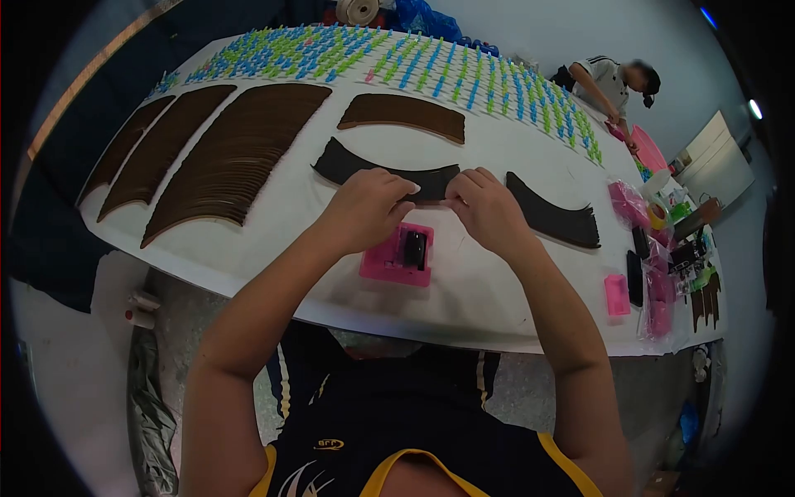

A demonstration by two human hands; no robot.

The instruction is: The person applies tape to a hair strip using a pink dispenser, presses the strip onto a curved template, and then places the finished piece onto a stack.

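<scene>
Black and thin, the curved strip [389,176] lies across the middle of the frame on the white bench [497,290], and both my hands meet at its lower edge. My left hand [364,209] sits just left of centre with its fingers [396,187] curled down and pinched on the strip's near edge; my right hand [489,207] is just right of centre, its fingers [464,186] bent the same way onto the strip's right end. The two sets of fingertips are near each other, with the strip running under them and stretching out to the left past my left hand. Whether anything smaller sits between the fingertips I cannot tell.

Just below my hands, toward the bottom of the bench, is a pink tray [397,255] with a small black block [414,248] standing in it, touching neither hand. To the right of my right hand lies a second black curved strip [553,217], apart from the first. Above my hands is a brown curved piece [404,114], and in the upper left of the frame three long fans of brown strips [236,157] spread out. Rows of blue and green clips [397,60] run along the far edge. At the right end of the bench are pink bags and boxes [654,273], and at upper right another person [609,83] bends over that end.
</scene>
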